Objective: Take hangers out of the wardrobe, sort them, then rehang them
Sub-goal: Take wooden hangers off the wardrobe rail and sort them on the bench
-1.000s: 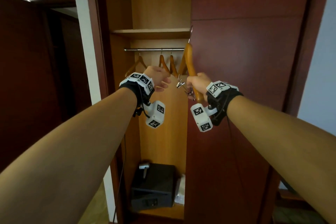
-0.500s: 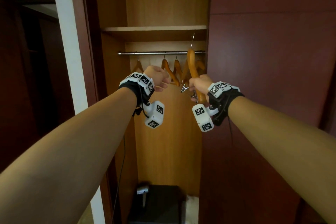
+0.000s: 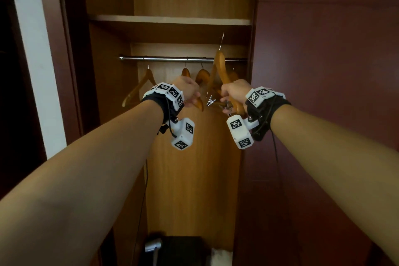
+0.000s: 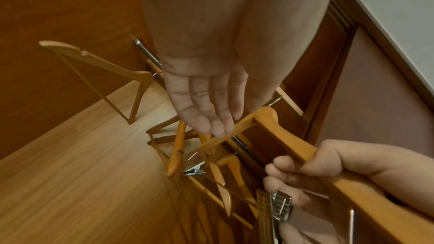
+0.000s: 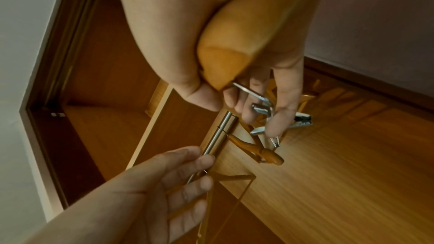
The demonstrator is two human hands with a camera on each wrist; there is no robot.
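In the head view my right hand (image 3: 231, 95) grips a wooden clip hanger (image 3: 220, 67) by one arm. It stands upright with its hook above the steel rail (image 3: 172, 58), at the right of the wardrobe opening. Its metal clips (image 5: 263, 107) dangle by my right hand's fingers (image 5: 274, 118). My left hand (image 3: 187, 93) is just left of it, among the hung wooden hangers (image 3: 148, 84). The left wrist view shows the left hand's fingers (image 4: 218, 127) fairly straight, tips at the held hanger's arm (image 4: 281, 133), closed round nothing.
A wooden shelf (image 3: 170, 19) runs just above the rail. The dark red wardrobe door (image 3: 323, 93) stands close on the right and a frame post (image 3: 71, 71) on the left. A black box (image 3: 183, 248) sits on the wardrobe floor.
The held hanger has moved left from the door edge into the opening, nearer the rail. The view has tilted up and closer. The left hand has stayed by the hung hangers.
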